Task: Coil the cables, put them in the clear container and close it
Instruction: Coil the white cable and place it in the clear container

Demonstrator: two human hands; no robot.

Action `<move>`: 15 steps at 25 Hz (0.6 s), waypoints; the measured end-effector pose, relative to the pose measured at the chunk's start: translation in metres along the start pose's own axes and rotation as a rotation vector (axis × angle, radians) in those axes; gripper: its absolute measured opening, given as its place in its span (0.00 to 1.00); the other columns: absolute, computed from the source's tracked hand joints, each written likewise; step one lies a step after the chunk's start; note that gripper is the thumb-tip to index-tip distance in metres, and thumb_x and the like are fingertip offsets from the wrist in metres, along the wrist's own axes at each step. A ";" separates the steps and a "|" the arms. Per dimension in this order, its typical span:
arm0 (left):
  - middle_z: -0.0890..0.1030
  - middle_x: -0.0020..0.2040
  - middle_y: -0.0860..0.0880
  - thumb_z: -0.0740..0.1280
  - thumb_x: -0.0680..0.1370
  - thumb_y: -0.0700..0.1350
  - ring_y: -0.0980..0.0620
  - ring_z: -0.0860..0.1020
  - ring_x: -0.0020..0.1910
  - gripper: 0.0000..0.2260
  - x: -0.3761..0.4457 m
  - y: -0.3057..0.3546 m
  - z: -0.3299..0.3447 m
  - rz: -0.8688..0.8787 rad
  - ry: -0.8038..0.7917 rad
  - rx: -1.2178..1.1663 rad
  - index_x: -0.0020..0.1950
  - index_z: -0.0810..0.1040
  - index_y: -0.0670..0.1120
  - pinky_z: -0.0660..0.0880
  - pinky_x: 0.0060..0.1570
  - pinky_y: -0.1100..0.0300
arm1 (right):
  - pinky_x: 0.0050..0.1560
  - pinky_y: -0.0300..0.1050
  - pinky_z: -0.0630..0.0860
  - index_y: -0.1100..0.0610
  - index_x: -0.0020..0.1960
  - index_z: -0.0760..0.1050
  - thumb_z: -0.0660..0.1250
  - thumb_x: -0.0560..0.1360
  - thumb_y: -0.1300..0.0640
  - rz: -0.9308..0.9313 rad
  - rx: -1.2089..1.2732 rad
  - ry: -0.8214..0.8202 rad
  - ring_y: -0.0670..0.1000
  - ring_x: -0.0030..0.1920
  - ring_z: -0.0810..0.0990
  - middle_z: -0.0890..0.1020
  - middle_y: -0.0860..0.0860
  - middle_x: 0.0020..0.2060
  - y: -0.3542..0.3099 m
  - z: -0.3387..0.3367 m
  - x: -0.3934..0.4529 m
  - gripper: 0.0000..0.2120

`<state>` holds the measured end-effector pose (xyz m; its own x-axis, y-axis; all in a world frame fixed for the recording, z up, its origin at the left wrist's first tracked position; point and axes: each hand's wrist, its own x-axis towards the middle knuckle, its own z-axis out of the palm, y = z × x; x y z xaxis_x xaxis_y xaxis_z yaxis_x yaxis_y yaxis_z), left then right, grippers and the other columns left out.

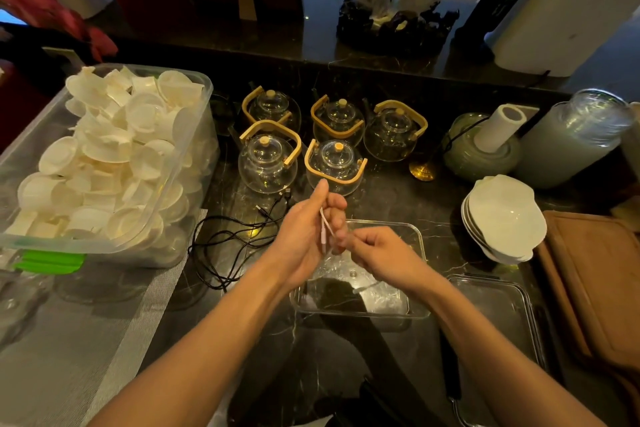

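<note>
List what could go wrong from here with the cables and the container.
1. The white cable is thin and held only between the left hand and right hand; its coil may spring loose.
2. The black cable lies tangled near the glass teapots; tugging it might snag them.
3. The lid sits apart from the clear container, so closing is still pending.

Dim warm light, fisheye edges, slight blur
</note>
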<state>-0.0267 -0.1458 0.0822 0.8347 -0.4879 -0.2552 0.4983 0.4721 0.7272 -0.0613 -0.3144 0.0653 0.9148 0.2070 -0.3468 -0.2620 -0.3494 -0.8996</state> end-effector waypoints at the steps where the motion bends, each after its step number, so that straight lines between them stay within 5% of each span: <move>1: 0.79 0.30 0.48 0.58 0.85 0.53 0.52 0.80 0.31 0.18 0.002 0.003 -0.002 0.025 0.047 0.058 0.47 0.79 0.42 0.78 0.35 0.60 | 0.27 0.35 0.61 0.62 0.48 0.84 0.63 0.84 0.50 0.001 -0.024 -0.011 0.43 0.26 0.63 0.69 0.46 0.26 0.001 0.003 -0.005 0.18; 4: 0.85 0.37 0.42 0.56 0.86 0.51 0.45 0.86 0.44 0.20 0.007 0.005 -0.007 0.034 0.119 0.169 0.53 0.79 0.37 0.83 0.48 0.54 | 0.29 0.38 0.64 0.56 0.50 0.85 0.61 0.85 0.51 -0.047 -0.210 -0.051 0.42 0.25 0.65 0.69 0.43 0.24 -0.003 0.004 -0.017 0.16; 7: 0.86 0.45 0.37 0.55 0.86 0.53 0.42 0.86 0.50 0.23 0.011 -0.004 -0.004 0.008 0.166 0.117 0.57 0.79 0.35 0.83 0.50 0.54 | 0.38 0.48 0.72 0.57 0.49 0.82 0.60 0.85 0.51 -0.114 -0.509 -0.137 0.45 0.31 0.72 0.73 0.45 0.28 -0.014 0.007 -0.024 0.15; 9: 0.87 0.43 0.40 0.54 0.86 0.53 0.45 0.87 0.45 0.23 0.013 -0.011 0.001 0.002 0.221 0.108 0.56 0.80 0.36 0.83 0.43 0.57 | 0.41 0.52 0.73 0.55 0.43 0.74 0.59 0.85 0.50 -0.150 -0.705 -0.187 0.49 0.34 0.73 0.75 0.47 0.32 -0.019 0.010 -0.028 0.15; 11: 0.85 0.36 0.46 0.53 0.86 0.55 0.51 0.85 0.35 0.23 0.011 -0.018 0.005 0.014 0.278 0.350 0.51 0.81 0.40 0.80 0.34 0.62 | 0.40 0.52 0.73 0.53 0.39 0.71 0.61 0.84 0.50 -0.198 -0.783 -0.213 0.50 0.34 0.73 0.76 0.48 0.32 -0.028 0.010 -0.033 0.16; 15: 0.78 0.26 0.48 0.53 0.86 0.58 0.53 0.76 0.24 0.28 -0.001 -0.028 0.000 0.034 0.173 0.783 0.37 0.79 0.42 0.77 0.31 0.59 | 0.41 0.45 0.76 0.51 0.46 0.82 0.64 0.82 0.51 -0.261 -0.615 -0.136 0.44 0.38 0.81 0.84 0.45 0.37 -0.052 -0.013 -0.030 0.11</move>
<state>-0.0415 -0.1582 0.0620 0.9029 -0.3315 -0.2737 0.2167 -0.1988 0.9558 -0.0706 -0.3145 0.1261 0.8669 0.4541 -0.2055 0.2210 -0.7198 -0.6581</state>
